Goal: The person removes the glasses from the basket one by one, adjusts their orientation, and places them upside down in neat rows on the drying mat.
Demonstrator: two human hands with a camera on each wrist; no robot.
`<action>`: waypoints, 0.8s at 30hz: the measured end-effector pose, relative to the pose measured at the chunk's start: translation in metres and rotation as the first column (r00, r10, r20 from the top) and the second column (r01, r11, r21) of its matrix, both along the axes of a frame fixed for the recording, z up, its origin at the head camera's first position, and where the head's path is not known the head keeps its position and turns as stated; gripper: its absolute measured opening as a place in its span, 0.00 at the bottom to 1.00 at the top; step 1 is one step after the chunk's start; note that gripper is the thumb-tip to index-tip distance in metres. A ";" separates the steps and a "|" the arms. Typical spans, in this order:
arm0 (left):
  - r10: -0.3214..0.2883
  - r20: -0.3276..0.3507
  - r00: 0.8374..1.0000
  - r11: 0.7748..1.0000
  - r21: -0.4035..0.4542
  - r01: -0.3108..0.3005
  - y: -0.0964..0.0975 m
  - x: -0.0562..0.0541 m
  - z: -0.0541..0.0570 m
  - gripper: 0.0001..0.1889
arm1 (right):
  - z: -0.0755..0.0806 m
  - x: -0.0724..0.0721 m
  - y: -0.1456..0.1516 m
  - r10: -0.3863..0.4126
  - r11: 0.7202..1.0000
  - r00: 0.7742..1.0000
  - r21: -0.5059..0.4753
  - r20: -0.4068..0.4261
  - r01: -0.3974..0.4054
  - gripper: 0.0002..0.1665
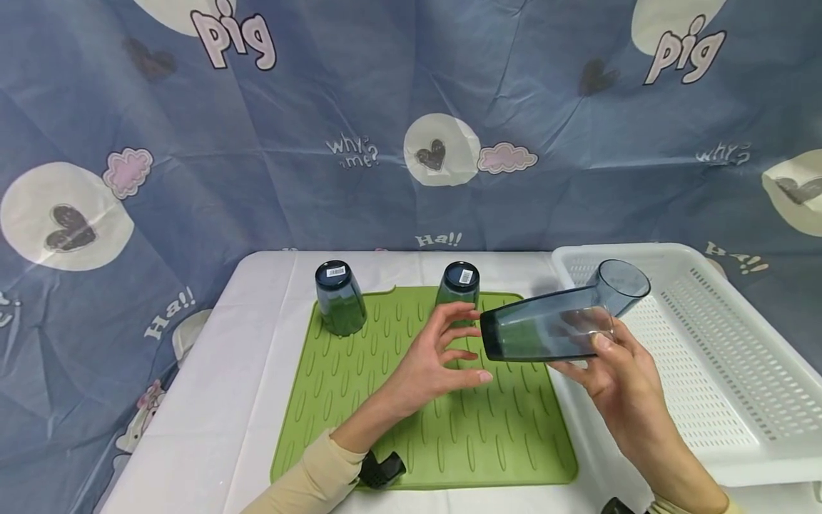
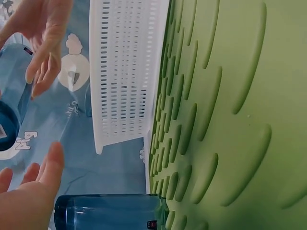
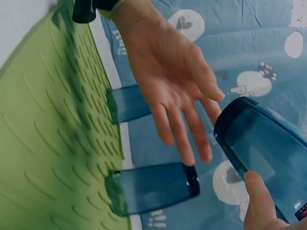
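My right hand (image 1: 626, 382) grips a blue tinted drinking glass (image 1: 533, 332) near its rim end. The glass lies tilted in the air, dark base towards the left. Beside that base is my left hand (image 1: 443, 350), fingers spread and slightly bent, holding nothing; the left wrist view shows a gap between them. Two matching glasses stand upside down at the back of a green ridged mat (image 1: 481, 450): a left glass (image 1: 342, 303) and a middle glass (image 1: 461, 278), the latter partly hidden by my left hand.
A white perforated basket (image 1: 738, 467) stands right of the mat. Another blue glass (image 1: 632, 280) shows its open rim over the basket, its lower part hidden behind the held glass. A white cloth (image 1: 193, 428) covers the table, and a blue printed curtain (image 1: 359, 193) hangs behind.
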State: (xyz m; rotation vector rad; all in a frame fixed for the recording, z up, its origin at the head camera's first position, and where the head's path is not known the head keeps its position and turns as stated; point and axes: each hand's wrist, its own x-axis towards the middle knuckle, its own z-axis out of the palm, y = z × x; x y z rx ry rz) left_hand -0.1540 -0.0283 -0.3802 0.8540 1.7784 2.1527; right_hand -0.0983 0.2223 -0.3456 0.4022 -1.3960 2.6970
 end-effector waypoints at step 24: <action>0.000 0.010 1.000 0.999 0.032 0.000 0.001 0.007 -0.003 0.39 | -0.016 0.006 -0.028 0.012 0.999 0.998 0.035 0.065 -0.014 0.17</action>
